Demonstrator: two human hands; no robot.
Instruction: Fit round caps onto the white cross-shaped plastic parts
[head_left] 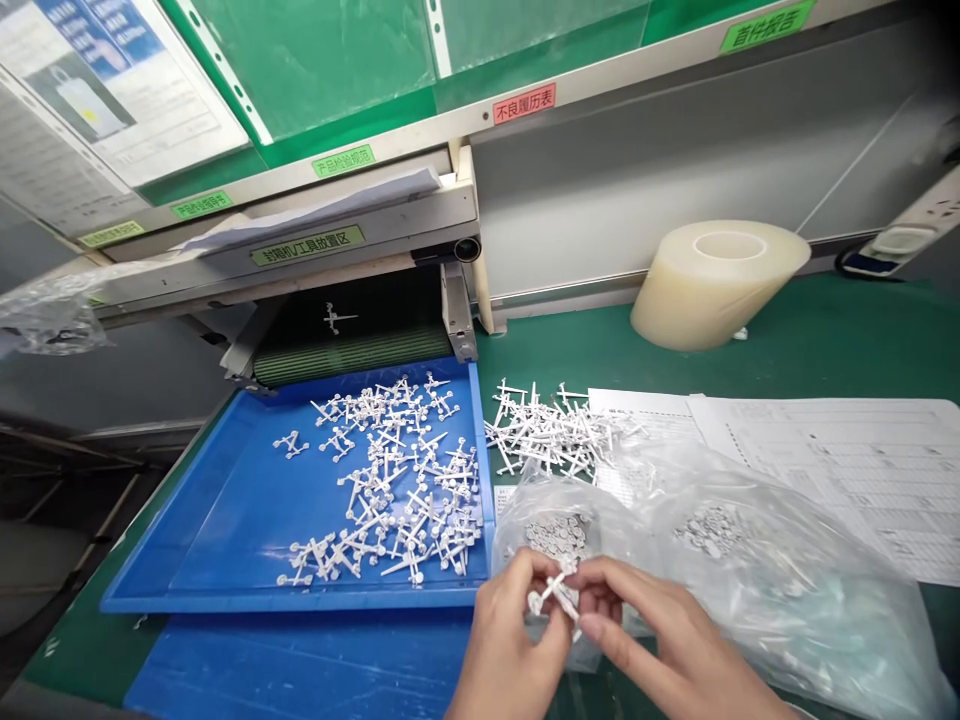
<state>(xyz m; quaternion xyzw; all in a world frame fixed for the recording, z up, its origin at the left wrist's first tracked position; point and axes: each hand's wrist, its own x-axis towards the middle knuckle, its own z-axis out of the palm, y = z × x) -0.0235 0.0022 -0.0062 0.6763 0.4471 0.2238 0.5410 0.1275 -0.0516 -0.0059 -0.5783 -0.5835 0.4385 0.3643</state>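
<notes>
Low at the front, my left hand and my right hand meet at a small white plastic part with thin arms and round ends. The left fingers pinch it from one side; the right thumb and fingers close on its other side. Just behind the hands, an open clear plastic bag holds many small round pieces. Similar white parts lie scattered in a blue tray to the left. Beyond the bag, a pile of white sticks rests on the table.
A conveyor belt ends above the tray's back edge, with one white part on it. A larger plastic bag lies at right, near paper sheets. A film roll stands on the green table.
</notes>
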